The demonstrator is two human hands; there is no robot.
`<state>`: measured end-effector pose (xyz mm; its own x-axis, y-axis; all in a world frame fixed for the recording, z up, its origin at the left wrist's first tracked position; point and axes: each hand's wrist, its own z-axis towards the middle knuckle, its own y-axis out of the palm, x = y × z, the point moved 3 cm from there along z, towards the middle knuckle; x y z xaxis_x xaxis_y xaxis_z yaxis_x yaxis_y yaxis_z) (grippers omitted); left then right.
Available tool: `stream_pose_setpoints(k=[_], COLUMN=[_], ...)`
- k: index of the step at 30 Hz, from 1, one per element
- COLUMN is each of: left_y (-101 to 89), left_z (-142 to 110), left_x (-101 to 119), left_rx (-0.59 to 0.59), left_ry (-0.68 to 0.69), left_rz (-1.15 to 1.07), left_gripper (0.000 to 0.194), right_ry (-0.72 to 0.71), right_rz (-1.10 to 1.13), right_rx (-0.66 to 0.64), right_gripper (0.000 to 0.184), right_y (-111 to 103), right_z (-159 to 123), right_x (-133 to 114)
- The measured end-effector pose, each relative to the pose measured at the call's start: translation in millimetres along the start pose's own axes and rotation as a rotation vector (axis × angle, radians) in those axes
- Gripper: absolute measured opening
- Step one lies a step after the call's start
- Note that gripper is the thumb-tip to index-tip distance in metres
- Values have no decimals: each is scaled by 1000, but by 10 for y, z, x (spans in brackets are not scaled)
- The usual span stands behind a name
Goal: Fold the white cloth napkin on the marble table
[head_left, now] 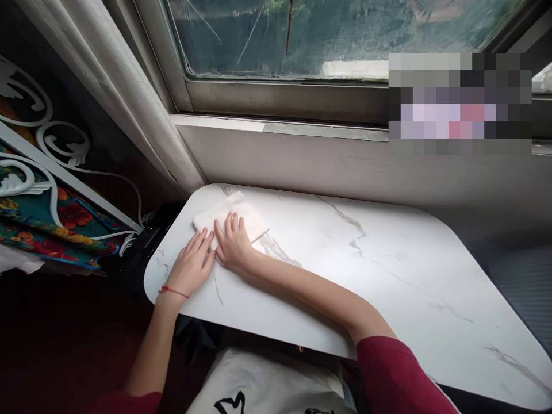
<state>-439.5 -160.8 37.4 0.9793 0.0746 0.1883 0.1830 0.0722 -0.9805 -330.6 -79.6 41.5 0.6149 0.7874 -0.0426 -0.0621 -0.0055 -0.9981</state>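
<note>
Marble-patterned white with grey veins, the desk [388, 270] has rounded corners and fills most of the view, its far edge set against the wall under a window [302, 34] with a dull metal frame. A pale curtain [129, 98] hangs down at the left, ending just beside the desk's far left corner. Left of the desk stands white scrollwork [47, 144] over a dark fabric with red and yellow flowers [47, 224].

On the desk's far left corner lies a folded white cloth [241, 214], flat on the marble. Its long axis runs from the lower left, near the desk's left edge, toward the upper right and the window wall, and its far corner points at the curtain.

Both forearms reach in from the lower edge; the right arm wears a dark red sleeve [397, 374] and lies along the desk. The right hand [233, 244] is open and flat, palm down, its fingers spread onto the near edge of the cloth, pressing rather than gripping. The left hand [192, 265] is likewise open and flat, palm down on the bare marble, touching the right hand at its side, its fingertips reaching the cloth's near left corner. A thin red string [173, 291] circles the left wrist.
</note>
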Motion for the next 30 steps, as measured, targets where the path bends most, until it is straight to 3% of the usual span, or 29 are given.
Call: stream_pose_setpoints(k=[4,8,11,14,18,22,26,30], left_y=[131,164,145,128,126,109,47,-36], left_z=[-620,-1105,-1295,-1321,-1127,-696,-103,422], left_x=[17,33,62,81,61,38,118,347], left_rx=[125,169,177,186,195,182,34,-161], left_ry=[-118,-176,-196,-185,-176,-200,-163,-126], left_rz=[-31,-19,50,106,136,185,254,317], left_gripper=[56,57,58,58,59,59,61,68], right_ry=[-139,-272,-330,-365,-418,-477,-408,-294], right_rz=[-8,-26,-31,-19,11,87,74,63], right_rx=[40,98,146,190,202,198,209,199], right_gripper=[76,79,80,80,76,60,56,56], right_y=[26,88,133,162,169,153,165,183], right_z=[-201,-391,-491,-498,-324,-54,156,239], right_x=[-339,-619,-753,-790,-620,-216,235,598])
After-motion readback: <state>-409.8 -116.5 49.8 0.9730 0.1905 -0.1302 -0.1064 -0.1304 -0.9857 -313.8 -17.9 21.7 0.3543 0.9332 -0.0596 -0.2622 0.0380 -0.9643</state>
